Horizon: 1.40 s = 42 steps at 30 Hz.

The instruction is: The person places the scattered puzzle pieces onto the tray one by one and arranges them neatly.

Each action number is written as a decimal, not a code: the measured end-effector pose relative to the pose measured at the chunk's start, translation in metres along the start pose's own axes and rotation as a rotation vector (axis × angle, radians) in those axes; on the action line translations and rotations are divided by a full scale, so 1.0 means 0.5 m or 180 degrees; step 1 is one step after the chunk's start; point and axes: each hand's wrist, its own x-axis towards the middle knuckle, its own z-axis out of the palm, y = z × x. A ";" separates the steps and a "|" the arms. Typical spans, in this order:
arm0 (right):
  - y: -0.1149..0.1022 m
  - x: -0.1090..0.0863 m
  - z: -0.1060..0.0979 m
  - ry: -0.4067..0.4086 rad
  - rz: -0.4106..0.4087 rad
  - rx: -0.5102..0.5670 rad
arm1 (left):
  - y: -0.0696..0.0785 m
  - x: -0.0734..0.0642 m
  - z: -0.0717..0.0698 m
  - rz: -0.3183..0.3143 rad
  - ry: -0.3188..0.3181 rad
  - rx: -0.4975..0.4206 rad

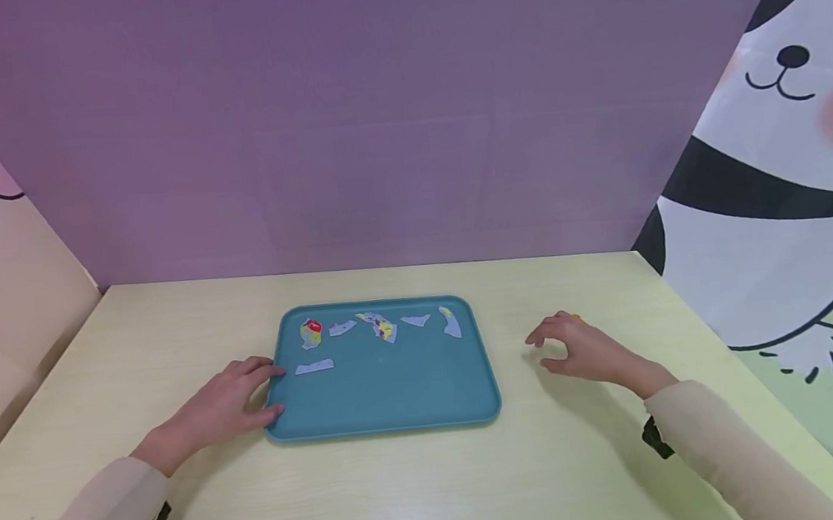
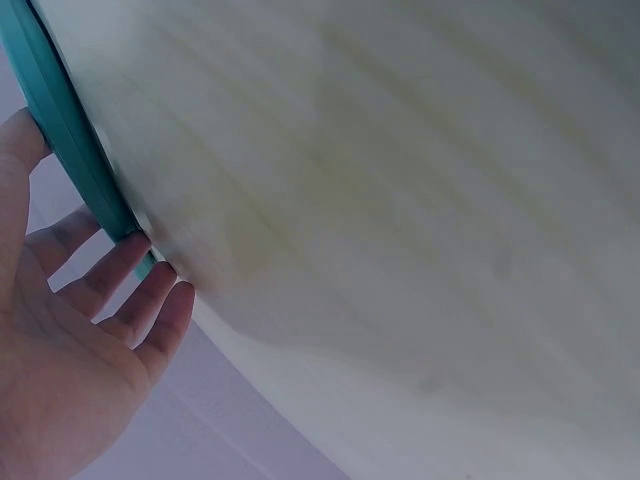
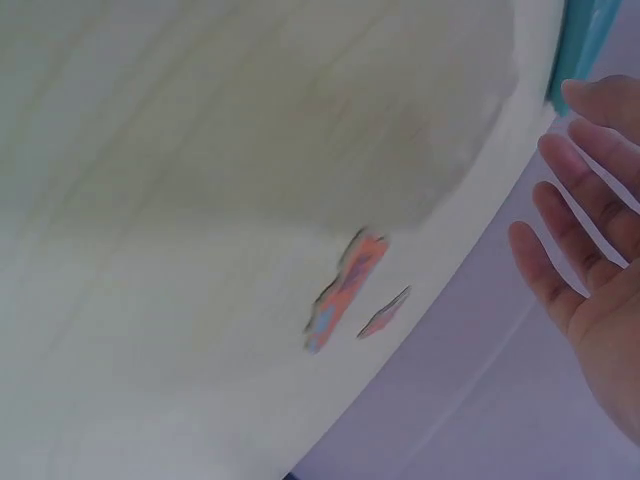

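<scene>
A blue-green tray [image 1: 392, 392] lies flat on the table, with several irregular flat pieces on it. My left hand [image 1: 230, 402] touches its left rim with the thumb and fingertips, the fingers fairly straight; the left wrist view shows the fingers along the tray's edge. To the right of the tray, my right hand [image 1: 583, 350] hovers apart from it, fingers loosely bent and holding nothing. A red and yellow piece [image 1: 311, 334] is at the tray's back left, a patterned piece [image 1: 384, 328] at the back middle, and a pale strip [image 1: 314, 367] in front on the left.
In the right wrist view, an orange piece [image 3: 345, 290] and a smaller reddish piece [image 3: 384, 313] lie on the table [image 1: 401, 496]. A purple panel [image 1: 359, 131] stands behind the table, and a panda-printed panel [image 1: 777, 175] is at the right.
</scene>
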 end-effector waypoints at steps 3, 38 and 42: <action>0.014 -0.014 -0.003 -0.0019 0.0133 0.0036 | 0.000 0.000 0.000 0.0001 0.0002 -0.0003; 0.103 -0.108 -0.028 -0.0075 0.0750 -0.0048 | 0.000 0.001 0.001 -0.0053 -0.0016 -0.0024; 0.102 -0.110 -0.028 -0.0082 0.0775 -0.0026 | 0.001 0.002 -0.001 -0.0047 -0.0015 -0.0030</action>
